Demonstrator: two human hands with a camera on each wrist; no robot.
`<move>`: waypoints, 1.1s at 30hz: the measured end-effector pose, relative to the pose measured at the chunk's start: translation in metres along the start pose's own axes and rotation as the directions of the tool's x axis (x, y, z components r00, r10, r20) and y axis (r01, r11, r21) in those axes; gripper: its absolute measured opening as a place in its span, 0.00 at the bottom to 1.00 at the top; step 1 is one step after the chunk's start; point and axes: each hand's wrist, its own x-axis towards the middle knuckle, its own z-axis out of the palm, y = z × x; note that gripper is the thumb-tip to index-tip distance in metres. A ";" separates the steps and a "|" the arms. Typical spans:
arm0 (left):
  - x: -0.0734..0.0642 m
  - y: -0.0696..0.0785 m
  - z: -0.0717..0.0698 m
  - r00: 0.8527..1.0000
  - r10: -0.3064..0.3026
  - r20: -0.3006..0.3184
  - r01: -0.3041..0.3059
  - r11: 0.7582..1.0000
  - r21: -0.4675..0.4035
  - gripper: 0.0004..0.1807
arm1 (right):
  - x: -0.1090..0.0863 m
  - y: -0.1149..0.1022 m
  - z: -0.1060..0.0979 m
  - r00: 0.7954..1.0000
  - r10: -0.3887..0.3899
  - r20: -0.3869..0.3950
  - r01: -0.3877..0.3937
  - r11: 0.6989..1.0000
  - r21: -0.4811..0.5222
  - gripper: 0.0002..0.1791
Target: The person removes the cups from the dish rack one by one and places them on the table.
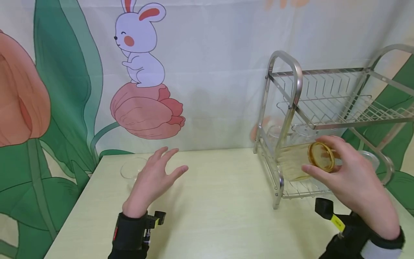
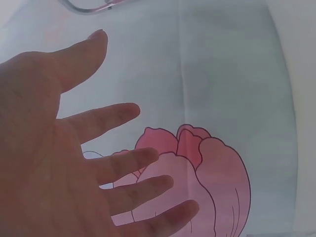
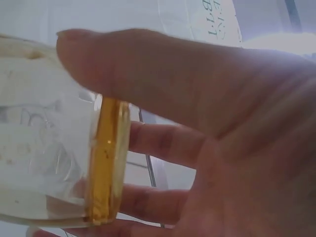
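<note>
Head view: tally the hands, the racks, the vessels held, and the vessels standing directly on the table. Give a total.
Hands: 2 (left hand, right hand)
Racks: 1 (metal rack)
Vessels held: 1 (amber-ended vessel)
Vessels directly on the table: 1 (clear vessel, partly hidden)
Total: 5

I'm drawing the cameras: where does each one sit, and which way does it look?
Head: on the person's head, facing forward and down at the table and silver rack; left hand and right hand show.
Left wrist: on that wrist, looking past the spread left hand at a pink flower.
Right wrist: on that wrist, looking along the right hand at the see-through container it holds.
Head and right wrist share that container.
</note>
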 end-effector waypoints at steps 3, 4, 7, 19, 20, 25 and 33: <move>0.001 0.007 0.004 1.000 0.020 0.002 -0.020 0.999 -0.027 0.36 | -0.001 -0.007 0.002 1.000 -0.012 -0.007 0.012 1.000 0.028 0.40; 0.002 0.009 0.005 1.000 0.027 0.003 -0.027 0.999 -0.037 0.37 | -0.002 -0.010 0.004 1.000 -0.009 -0.003 0.009 0.999 0.036 0.41; 0.003 0.017 0.010 0.999 0.043 0.012 -0.042 0.997 -0.061 0.37 | -0.003 -0.016 0.007 1.000 -0.005 0.008 0.005 0.997 0.080 0.42; 0.000 0.024 0.012 0.999 0.040 0.012 -0.039 0.996 -0.077 0.36 | -0.005 -0.022 0.014 1.000 -0.025 0.011 0.023 0.990 0.140 0.42; 0.000 0.025 0.012 0.999 0.042 0.011 -0.041 0.996 -0.082 0.36 | -0.005 -0.022 0.014 1.000 -0.025 0.012 0.023 0.989 0.148 0.42; 0.000 0.029 0.011 0.999 0.051 0.011 -0.049 0.992 -0.113 0.36 | -0.005 -0.028 0.016 0.999 -0.017 0.027 0.011 0.979 0.203 0.40; 0.001 0.041 0.011 0.997 0.071 -0.009 -0.071 0.975 -0.210 0.35 | -0.001 -0.039 0.026 0.999 -0.045 0.020 0.038 0.958 0.283 0.39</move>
